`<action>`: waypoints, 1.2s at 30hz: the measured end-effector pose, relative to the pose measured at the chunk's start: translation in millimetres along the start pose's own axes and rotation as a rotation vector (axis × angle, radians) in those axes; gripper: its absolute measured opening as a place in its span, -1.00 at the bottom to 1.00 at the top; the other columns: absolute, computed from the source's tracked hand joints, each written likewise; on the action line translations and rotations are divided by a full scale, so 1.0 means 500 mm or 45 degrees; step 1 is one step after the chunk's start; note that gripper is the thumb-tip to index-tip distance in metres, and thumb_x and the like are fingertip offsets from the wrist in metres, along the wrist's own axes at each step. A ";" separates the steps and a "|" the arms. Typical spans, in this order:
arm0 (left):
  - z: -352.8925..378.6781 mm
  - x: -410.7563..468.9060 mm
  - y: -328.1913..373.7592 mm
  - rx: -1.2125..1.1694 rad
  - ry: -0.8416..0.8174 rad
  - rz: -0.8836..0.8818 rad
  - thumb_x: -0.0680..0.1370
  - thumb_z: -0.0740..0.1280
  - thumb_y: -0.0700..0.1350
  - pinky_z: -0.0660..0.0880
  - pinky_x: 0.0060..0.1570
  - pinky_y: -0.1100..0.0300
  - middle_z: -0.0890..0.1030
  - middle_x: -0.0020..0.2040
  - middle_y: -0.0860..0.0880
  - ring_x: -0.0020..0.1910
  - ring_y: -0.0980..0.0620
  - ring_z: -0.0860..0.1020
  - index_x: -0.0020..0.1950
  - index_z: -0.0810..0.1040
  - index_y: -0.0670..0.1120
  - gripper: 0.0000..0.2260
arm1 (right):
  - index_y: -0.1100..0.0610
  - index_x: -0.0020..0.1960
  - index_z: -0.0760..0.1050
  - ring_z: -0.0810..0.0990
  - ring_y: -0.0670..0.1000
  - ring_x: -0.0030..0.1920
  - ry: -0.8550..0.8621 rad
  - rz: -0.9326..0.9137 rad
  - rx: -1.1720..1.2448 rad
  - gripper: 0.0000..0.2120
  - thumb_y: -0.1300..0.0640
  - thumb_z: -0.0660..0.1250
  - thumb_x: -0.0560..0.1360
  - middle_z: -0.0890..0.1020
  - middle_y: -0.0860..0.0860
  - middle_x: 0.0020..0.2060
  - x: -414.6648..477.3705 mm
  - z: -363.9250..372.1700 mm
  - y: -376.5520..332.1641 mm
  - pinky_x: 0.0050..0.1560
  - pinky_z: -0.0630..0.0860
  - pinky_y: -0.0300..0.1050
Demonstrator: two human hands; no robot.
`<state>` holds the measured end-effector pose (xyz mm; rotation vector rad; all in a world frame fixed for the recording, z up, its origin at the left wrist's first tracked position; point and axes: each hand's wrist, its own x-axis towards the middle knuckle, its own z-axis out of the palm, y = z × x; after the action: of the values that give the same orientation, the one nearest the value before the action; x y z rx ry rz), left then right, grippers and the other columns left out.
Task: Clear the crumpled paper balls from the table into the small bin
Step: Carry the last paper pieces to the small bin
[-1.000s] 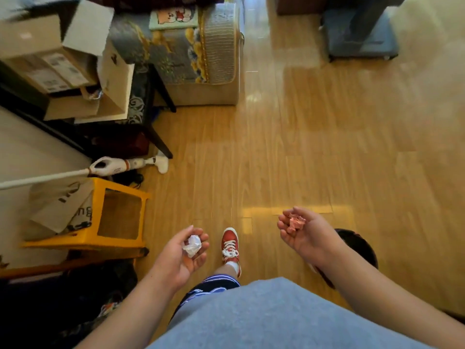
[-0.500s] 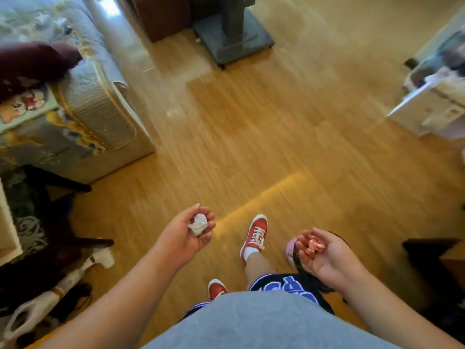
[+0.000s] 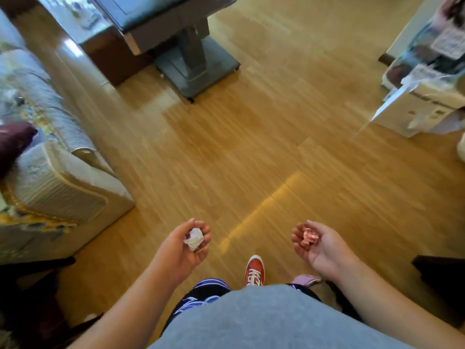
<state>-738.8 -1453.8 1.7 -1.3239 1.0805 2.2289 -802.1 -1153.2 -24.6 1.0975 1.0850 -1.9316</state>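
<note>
A white crumpled paper ball (image 3: pixel 194 239) lies in my left hand (image 3: pixel 181 250), whose fingers curl around it, palm up. A pink crumpled paper ball (image 3: pixel 309 238) rests in my right hand (image 3: pixel 317 245), also palm up with the fingers cupped. Both hands hang in front of my waist above the wooden floor (image 3: pixel 251 159). A pink-rimmed dark thing (image 3: pixel 305 279) shows just under my right forearm, mostly hidden; I cannot tell whether it is the bin. No table is in view.
A patterned sofa (image 3: pixel 50 187) fills the left side. A grey pedestal base (image 3: pixel 198 69) stands at the back centre. A white cabinet with papers (image 3: pixel 427 96) is at the right, and dark furniture (image 3: pixel 442 280) at the lower right. My red shoe (image 3: pixel 254 270) is between my hands.
The view has swung to the right: the sofa slid left and the white cabinet came closer into view. Both hands keep their paper balls and have spread a little wider apart.
</note>
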 end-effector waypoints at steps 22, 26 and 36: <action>0.570 0.424 0.380 0.686 -0.442 -0.301 0.53 0.31 -0.03 0.53 -0.43 0.22 0.65 -0.20 -0.06 -0.31 0.05 0.62 -0.09 0.58 -0.08 -0.86 | 0.23 -0.13 0.56 0.64 0.04 -0.36 0.286 -0.291 0.698 -0.79 0.11 0.25 0.54 0.67 0.11 -0.36 0.150 0.054 -0.388 -0.44 0.59 -0.15; 0.792 0.451 0.293 0.921 -0.560 -0.415 0.54 0.30 -0.05 0.54 -0.48 0.21 0.66 -0.22 -0.06 -0.34 0.05 0.63 -0.12 0.59 -0.10 -0.85 | 0.23 -0.13 0.54 0.62 0.05 -0.34 0.437 -0.303 0.946 -0.78 0.11 0.24 0.56 0.65 0.11 -0.38 0.115 -0.065 -0.398 -0.40 0.58 -0.13; 1.239 0.436 0.025 1.238 -0.718 -0.472 0.53 0.30 -0.04 0.53 -0.47 0.23 0.68 -0.24 -0.02 -0.35 0.07 0.63 -0.19 0.61 -0.04 -0.84 | 0.27 0.02 0.54 0.68 0.07 -0.32 0.605 -0.316 1.139 -0.75 0.08 0.26 0.55 0.69 0.13 -0.34 0.088 -0.395 -0.492 -0.28 0.60 -0.06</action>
<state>-1231.0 -1019.2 -5.4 -0.3920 1.2770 1.3286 -957.5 -875.6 -41.3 2.0553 0.5558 -2.5126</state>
